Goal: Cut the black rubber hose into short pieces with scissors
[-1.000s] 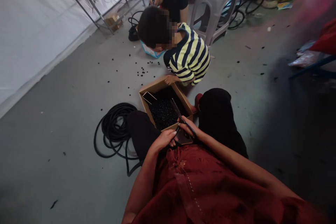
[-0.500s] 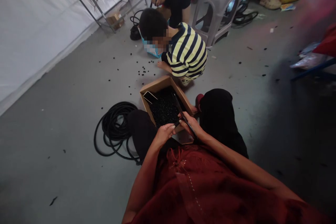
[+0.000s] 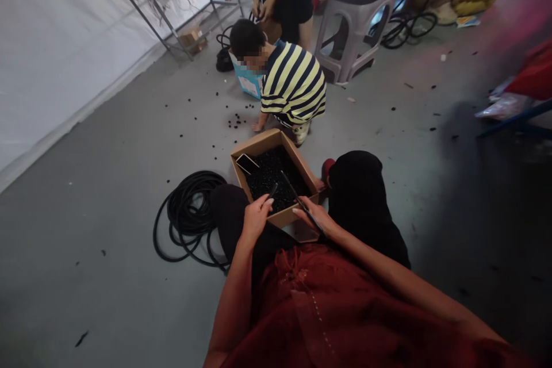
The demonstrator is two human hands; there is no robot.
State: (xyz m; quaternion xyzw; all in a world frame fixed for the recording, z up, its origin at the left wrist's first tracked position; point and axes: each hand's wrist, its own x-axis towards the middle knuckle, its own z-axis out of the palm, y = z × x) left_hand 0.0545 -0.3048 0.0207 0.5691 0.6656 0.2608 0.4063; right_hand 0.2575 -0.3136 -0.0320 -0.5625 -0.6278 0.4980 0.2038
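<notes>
The right hand (image 3: pixel 309 221) grips black scissors (image 3: pixel 299 202) over a cardboard box (image 3: pixel 259 150) of black bits (image 3: pixel 269 178); the left hand (image 3: pixel 257 217) pinches a short black piece (image 3: pixel 273 190) above it, near a coiled black cable (image 3: pixel 187 218).

The right hand (image 3: pixel 311 220) gripped a long thin black rod (image 3: pixel 298 200) over a cardboard box (image 3: pixel 259 146) of black pieces (image 3: pixel 269 181), while the left hand (image 3: pixel 256 218) held a short dark piece (image 3: pixel 273 190). A coil of black hose (image 3: pixel 187 221) lay beside the box.
</notes>
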